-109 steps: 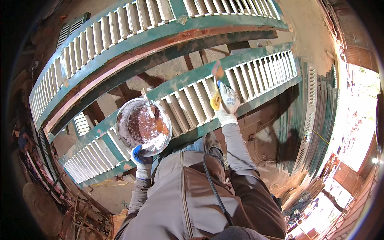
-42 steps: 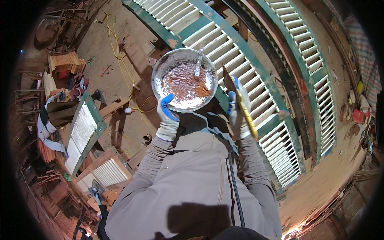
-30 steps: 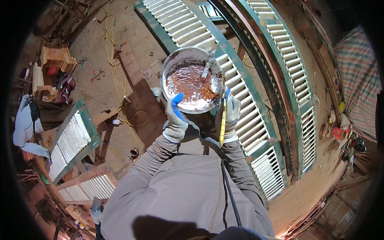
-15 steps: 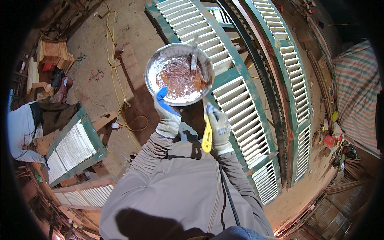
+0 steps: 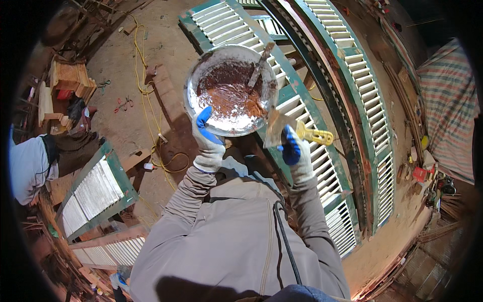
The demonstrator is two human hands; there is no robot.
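My left hand [image 5: 207, 136], in a white glove with blue fingertips, grips the near rim of a round metal bowl [image 5: 190, 95]. Reddish-brown paste [image 5: 229, 100] coats the bowl's inside, with whitish smears around it. A flat stick [image 5: 261, 65] leans in the bowl against its far right side. My right hand [image 5: 296, 153], gloved alike, is closed on a putty knife with a yellow handle [image 5: 316, 135]. Its wide blade [image 5: 276, 130] bears brown paste and sits beside the bowl's right rim, the handle pointing right.
Green louvred shutters with white slats [image 5: 302, 113] lie beyond and right of the bowl. A yellow cord [image 5: 143, 95] winds over the floor. At left, another person [image 5: 30, 166] bends by a green-framed panel [image 5: 95, 191]. A striped sheet [image 5: 448, 100] hangs at right.
My right hand has moved right and turned the putty knife, so its handle points right instead of toward me. The bowl has shifted slightly right and tilted, still in my left hand.
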